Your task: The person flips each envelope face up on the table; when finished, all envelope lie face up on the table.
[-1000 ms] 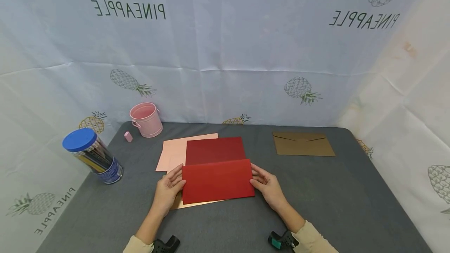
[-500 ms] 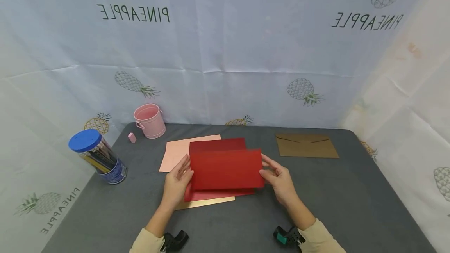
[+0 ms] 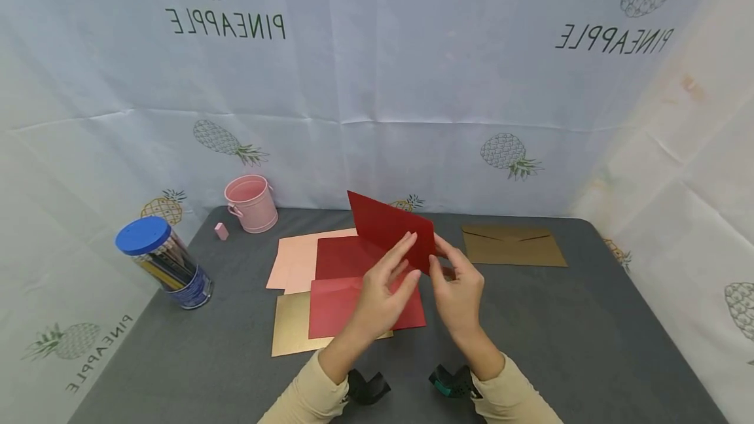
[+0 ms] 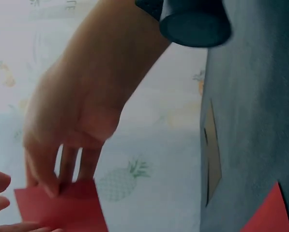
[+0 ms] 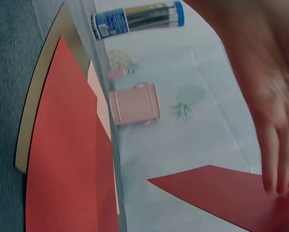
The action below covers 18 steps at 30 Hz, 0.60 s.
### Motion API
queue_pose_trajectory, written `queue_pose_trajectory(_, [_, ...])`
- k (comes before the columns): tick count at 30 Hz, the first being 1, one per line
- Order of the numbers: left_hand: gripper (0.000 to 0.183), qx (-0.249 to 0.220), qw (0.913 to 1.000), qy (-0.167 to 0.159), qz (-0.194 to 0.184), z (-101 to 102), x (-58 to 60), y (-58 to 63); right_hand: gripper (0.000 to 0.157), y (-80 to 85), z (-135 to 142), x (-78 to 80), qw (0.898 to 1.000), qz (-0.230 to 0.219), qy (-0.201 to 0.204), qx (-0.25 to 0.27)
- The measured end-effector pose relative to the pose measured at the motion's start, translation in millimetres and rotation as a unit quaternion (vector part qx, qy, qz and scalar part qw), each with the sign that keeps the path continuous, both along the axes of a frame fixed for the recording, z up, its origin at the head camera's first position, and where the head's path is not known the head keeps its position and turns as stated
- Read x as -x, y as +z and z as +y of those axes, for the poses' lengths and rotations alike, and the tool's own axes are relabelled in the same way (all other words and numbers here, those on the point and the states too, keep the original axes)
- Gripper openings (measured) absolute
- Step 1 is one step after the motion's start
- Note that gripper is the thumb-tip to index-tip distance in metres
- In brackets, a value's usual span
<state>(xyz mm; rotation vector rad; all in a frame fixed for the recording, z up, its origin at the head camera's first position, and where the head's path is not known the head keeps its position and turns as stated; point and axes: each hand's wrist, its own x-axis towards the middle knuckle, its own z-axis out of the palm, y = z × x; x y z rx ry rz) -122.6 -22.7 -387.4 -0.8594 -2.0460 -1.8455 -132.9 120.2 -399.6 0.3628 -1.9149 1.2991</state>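
Note:
My right hand [image 3: 462, 293] pinches the right end of a flat red paper rectangle [image 3: 385, 218], which stands tilted above the table. Whether it is an envelope or a folded card I cannot tell. My left hand [image 3: 377, 293] is in front of it, fingers extended and thumb apart, the fingertips over its near face; contact is unclear. In the left wrist view, the right hand's thumb and fingers hold the edge of the red paper [image 4: 62, 208]. Beneath lies a creased red paper [image 3: 347, 257], overlapping a gold paper [image 3: 288, 326] and peach papers [image 3: 294, 257].
A brown envelope [image 3: 512, 245] lies at the back right of the grey table [image 3: 559, 345]. At the left stand a blue-lidded jar of pencils [image 3: 167, 264], a small pink bucket [image 3: 252, 205] and a pink eraser-like block [image 3: 221, 231]. A pineapple-print cloth [image 3: 377, 84] hangs behind.
The red paper rectangle was lifted off the pile by both hands, then swung upright. My left hand let go of its left end and moved right, towards my right hand.

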Motion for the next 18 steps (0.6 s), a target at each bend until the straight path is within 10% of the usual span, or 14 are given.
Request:
queue_pose_trajectory(10, [0.055,-0.061,0.9976,0.011,0.032,9,-1.0,-3.0,0.044,-1.9,-8,-0.2,0.986,0.055,0.128,-0.095])
queue_pose_trajectory(18, [0.05,-0.1,0.9904,0.081,-0.051,-7,8.0,-14.6,0.05,-9.8,10,7.3,0.975,0.021,0.188,-0.116])
